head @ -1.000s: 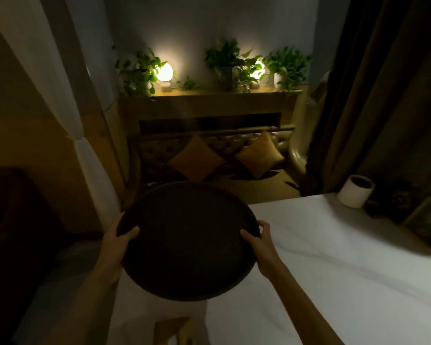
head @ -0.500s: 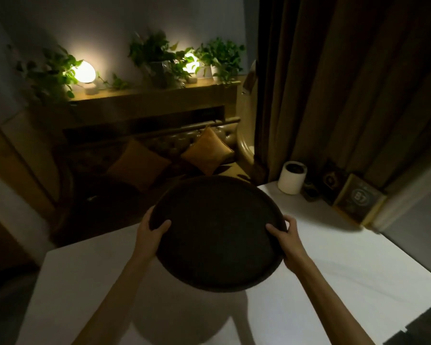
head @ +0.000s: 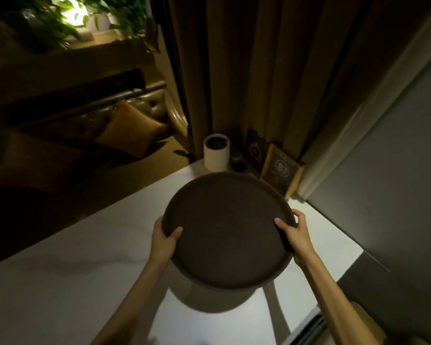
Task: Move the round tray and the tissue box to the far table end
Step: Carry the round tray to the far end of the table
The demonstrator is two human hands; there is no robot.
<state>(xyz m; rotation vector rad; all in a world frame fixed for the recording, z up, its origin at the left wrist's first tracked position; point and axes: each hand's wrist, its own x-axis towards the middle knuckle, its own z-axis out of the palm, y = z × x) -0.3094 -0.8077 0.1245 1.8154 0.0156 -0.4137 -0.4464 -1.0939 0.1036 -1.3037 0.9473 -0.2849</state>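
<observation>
The dark round tray (head: 227,232) hangs in the air above the white table (head: 85,257), casting a shadow below it. My left hand (head: 163,241) grips its left rim with the thumb on top. My right hand (head: 295,235) grips the right rim the same way. The tray is empty and tilts slightly toward me. The tissue box is not in view.
At the table's far corner stand a white cylindrical holder (head: 216,152), a small dark object (head: 239,166) and a framed sign (head: 281,170) leaning against the brown curtain (head: 259,70). A sofa with cushions (head: 132,130) lies beyond the far left edge. A grey wall (head: 396,183) runs along the right.
The view has swung right and down. Both hands have carried the tray right and toward the far corner, so it now sits just short of the white holder and the sign.
</observation>
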